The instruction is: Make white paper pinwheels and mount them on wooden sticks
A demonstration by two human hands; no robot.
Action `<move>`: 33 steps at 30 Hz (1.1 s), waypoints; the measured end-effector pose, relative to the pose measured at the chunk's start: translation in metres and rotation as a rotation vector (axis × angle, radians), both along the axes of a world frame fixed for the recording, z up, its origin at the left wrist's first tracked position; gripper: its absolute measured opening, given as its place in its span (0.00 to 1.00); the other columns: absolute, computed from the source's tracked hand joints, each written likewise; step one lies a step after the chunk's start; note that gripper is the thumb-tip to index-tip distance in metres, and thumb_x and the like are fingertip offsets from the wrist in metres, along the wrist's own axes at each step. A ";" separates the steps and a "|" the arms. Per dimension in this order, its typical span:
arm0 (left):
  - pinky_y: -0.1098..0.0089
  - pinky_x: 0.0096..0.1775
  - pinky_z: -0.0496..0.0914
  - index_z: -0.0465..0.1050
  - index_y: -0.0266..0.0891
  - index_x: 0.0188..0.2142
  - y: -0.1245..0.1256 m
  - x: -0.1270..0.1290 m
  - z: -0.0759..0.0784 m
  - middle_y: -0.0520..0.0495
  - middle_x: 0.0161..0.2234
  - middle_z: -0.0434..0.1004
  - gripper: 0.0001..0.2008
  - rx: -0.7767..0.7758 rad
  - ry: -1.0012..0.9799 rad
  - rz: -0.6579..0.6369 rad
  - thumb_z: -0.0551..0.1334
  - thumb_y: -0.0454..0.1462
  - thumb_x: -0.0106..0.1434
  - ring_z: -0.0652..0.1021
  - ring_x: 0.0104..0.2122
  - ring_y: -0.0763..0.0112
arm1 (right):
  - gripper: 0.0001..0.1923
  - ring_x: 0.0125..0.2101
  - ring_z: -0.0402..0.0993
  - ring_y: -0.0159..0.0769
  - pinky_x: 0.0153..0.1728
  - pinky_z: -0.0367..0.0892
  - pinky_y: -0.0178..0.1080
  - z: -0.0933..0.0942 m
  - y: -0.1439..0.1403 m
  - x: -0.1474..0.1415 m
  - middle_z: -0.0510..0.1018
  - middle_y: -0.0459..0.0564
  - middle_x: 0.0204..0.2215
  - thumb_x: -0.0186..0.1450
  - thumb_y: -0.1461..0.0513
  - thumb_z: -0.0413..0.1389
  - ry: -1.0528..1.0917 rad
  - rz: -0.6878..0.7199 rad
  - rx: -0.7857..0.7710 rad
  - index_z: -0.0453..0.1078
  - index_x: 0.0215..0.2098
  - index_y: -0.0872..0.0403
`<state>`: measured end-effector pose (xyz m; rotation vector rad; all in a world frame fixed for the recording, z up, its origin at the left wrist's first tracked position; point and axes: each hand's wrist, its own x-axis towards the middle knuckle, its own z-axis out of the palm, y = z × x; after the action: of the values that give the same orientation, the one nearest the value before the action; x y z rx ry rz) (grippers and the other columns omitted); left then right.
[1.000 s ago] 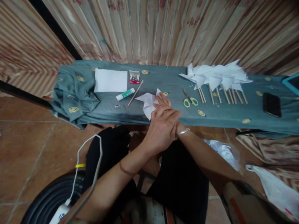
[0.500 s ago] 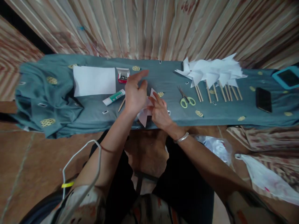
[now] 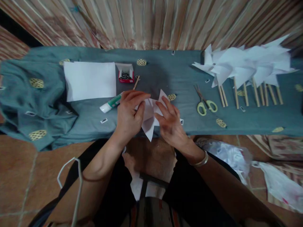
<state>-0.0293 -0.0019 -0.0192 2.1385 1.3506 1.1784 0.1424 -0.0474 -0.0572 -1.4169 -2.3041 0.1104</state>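
Note:
A cut white paper pinwheel [image 3: 148, 127], its pointed corners sticking out, is between my hands at the table's near edge. My left hand [image 3: 129, 115] is curled at its left side, thumb and fingers around the edge. My right hand [image 3: 170, 124] grips the right side, fingertips on the paper. Left of my left hand lies a green and white glue stick [image 3: 112, 102], partly covered by the hand. A thin wooden stick [image 3: 136, 82] points out behind my left fingers. Just beyond stands an open red and white box [image 3: 126, 75] of small dark metal pieces.
White paper sheets [image 3: 91, 80] lie at the left. Green-handled scissors [image 3: 204, 102] rest to the right. Farther right, several finished paper pinwheels [image 3: 251, 64] on wooden sticks are piled. A grey-green cloth [image 3: 161, 71] covers the narrow table; plastic bags [image 3: 281, 186] are on the floor.
My left hand has come down from a raised, pointing pose and curled at the paper's left side. My right hand stays on the paper. The view has shifted closer to the table.

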 end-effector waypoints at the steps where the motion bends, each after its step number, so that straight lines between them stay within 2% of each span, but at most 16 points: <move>1: 0.55 0.54 0.68 0.77 0.45 0.42 -0.004 -0.002 -0.003 0.49 0.43 0.80 0.12 -0.016 0.037 -0.041 0.57 0.32 0.65 0.75 0.48 0.62 | 0.17 0.69 0.45 0.45 0.61 0.57 0.55 0.000 -0.002 0.002 0.66 0.53 0.63 0.67 0.69 0.43 -0.001 -0.014 0.014 0.71 0.45 0.50; 5: 0.50 0.54 0.64 0.79 0.44 0.42 -0.019 -0.004 -0.012 0.47 0.46 0.80 0.10 -0.072 0.227 -0.124 0.60 0.35 0.65 0.71 0.53 0.55 | 0.19 0.69 0.45 0.49 0.59 0.58 0.56 0.001 -0.009 0.004 0.62 0.56 0.63 0.67 0.70 0.43 0.025 -0.076 -0.014 0.68 0.50 0.51; 8: 0.47 0.55 0.60 0.79 0.44 0.42 -0.025 -0.004 -0.014 0.46 0.50 0.78 0.10 -0.091 0.357 -0.132 0.60 0.35 0.65 0.68 0.56 0.52 | 0.19 0.69 0.45 0.51 0.59 0.58 0.57 -0.001 -0.011 0.001 0.60 0.55 0.64 0.66 0.71 0.44 0.070 -0.101 -0.012 0.68 0.49 0.50; 12: 0.45 0.56 0.58 0.79 0.44 0.42 -0.027 -0.006 -0.017 0.46 0.50 0.78 0.09 -0.080 0.426 -0.140 0.60 0.35 0.65 0.67 0.57 0.50 | 0.18 0.69 0.44 0.50 0.60 0.57 0.57 -0.001 -0.010 0.000 0.57 0.52 0.66 0.66 0.70 0.44 0.103 -0.116 -0.002 0.67 0.48 0.49; 18: 0.45 0.54 0.58 0.79 0.42 0.41 -0.027 -0.004 -0.017 0.45 0.48 0.79 0.09 -0.061 0.437 -0.158 0.60 0.34 0.65 0.69 0.56 0.50 | 0.12 0.69 0.46 0.50 0.61 0.56 0.56 0.002 -0.007 0.002 0.58 0.51 0.66 0.69 0.65 0.46 0.135 -0.112 0.008 0.67 0.47 0.46; 25: 0.44 0.55 0.58 0.78 0.43 0.41 -0.028 -0.001 -0.015 0.47 0.48 0.80 0.09 -0.059 0.439 -0.152 0.59 0.34 0.66 0.70 0.55 0.51 | 0.28 0.70 0.41 0.51 0.63 0.53 0.61 0.002 -0.007 0.001 0.56 0.41 0.68 0.68 0.67 0.45 0.138 -0.094 -0.087 0.59 0.61 0.36; 28: 0.44 0.55 0.58 0.78 0.42 0.41 -0.028 -0.001 -0.013 0.47 0.47 0.80 0.09 -0.047 0.435 -0.145 0.59 0.33 0.65 0.70 0.55 0.51 | 0.28 0.71 0.40 0.50 0.63 0.52 0.60 -0.001 -0.005 0.000 0.55 0.41 0.68 0.67 0.69 0.45 0.099 -0.081 -0.088 0.59 0.61 0.36; 33: 0.45 0.54 0.60 0.77 0.44 0.42 -0.025 -0.007 -0.004 0.48 0.46 0.80 0.08 0.014 0.385 -0.074 0.60 0.35 0.65 0.71 0.54 0.53 | 0.23 0.71 0.41 0.43 0.63 0.56 0.58 -0.006 -0.004 -0.003 0.61 0.47 0.66 0.69 0.68 0.43 0.017 -0.057 0.007 0.59 0.59 0.41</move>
<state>-0.0365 -0.0269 -0.0233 2.4927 1.3977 0.7742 0.1391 -0.0510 -0.0634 -1.4716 -2.2465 0.0971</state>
